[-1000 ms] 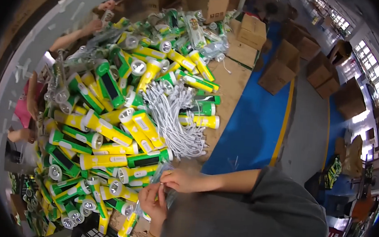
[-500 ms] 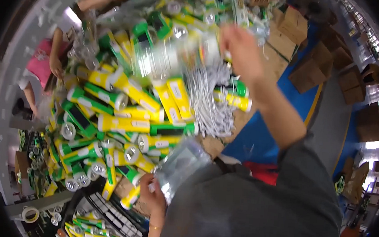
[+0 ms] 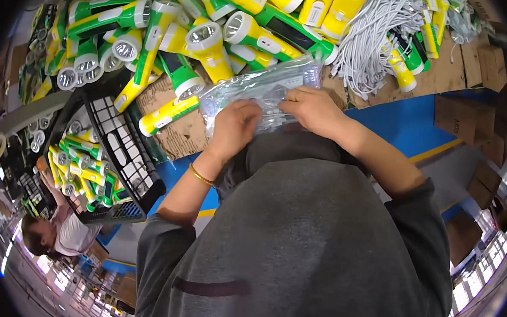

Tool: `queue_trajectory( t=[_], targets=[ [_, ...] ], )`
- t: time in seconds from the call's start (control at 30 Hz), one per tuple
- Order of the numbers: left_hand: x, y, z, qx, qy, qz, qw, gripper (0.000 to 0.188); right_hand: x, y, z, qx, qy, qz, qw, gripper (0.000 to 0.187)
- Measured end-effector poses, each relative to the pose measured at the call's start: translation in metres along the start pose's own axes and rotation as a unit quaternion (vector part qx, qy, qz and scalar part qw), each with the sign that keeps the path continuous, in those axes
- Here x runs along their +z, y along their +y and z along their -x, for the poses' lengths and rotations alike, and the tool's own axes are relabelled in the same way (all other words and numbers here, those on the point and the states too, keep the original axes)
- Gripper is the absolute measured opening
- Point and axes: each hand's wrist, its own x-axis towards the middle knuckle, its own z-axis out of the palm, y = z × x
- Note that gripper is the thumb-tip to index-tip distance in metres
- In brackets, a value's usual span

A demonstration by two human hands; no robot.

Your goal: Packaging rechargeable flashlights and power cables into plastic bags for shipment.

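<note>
A clear plastic bag [image 3: 253,87] lies at the near edge of the work surface, close to my body. My left hand [image 3: 235,127] has its fingers curled in a pinch at the bag's near left part. Opposite it, my right hand [image 3: 311,108] pinches the bag near its right end, thumb and fingers together. What lies inside the bag is hard to make out through the shiny film. Just beyond it are yellow and green flashlights [image 3: 213,60] in a heap, some with their round lenses turned toward me.
White cables [image 3: 366,45] lie in a bundle right of the flashlights, on cardboard [image 3: 432,80]. On the left stands a black crate [image 3: 129,143] holding more flashlights. A single flashlight [image 3: 167,115] rests near the front edge. Another person [image 3: 60,232] is at far left.
My right hand has come down from the far pile to the bag, and the clear container near it is no longer seen there. Both hands now meet at the bag; the view has tilted nearer.
</note>
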Motion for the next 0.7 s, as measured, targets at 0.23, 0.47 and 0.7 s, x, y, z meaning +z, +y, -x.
queue_trajectory(
  t=[0.23,0.47,0.7],
  targets=[
    [0.006,0.002,0.004,-0.016,0.040,0.023,0.999,0.015,0.012,-0.008,-0.017,-0.039,0.056,0.004,0.998,0.021],
    [0.011,0.009,0.000,-0.047,0.059,-0.068,0.995,0.013,0.014,-0.013,-0.026,-0.043,0.090,0.035,0.994,0.030],
    [0.003,0.012,0.001,-0.004,0.084,-0.078,0.993,0.011,-0.055,0.022,0.015,-0.117,0.043,0.139,0.982,0.014]
  ],
)
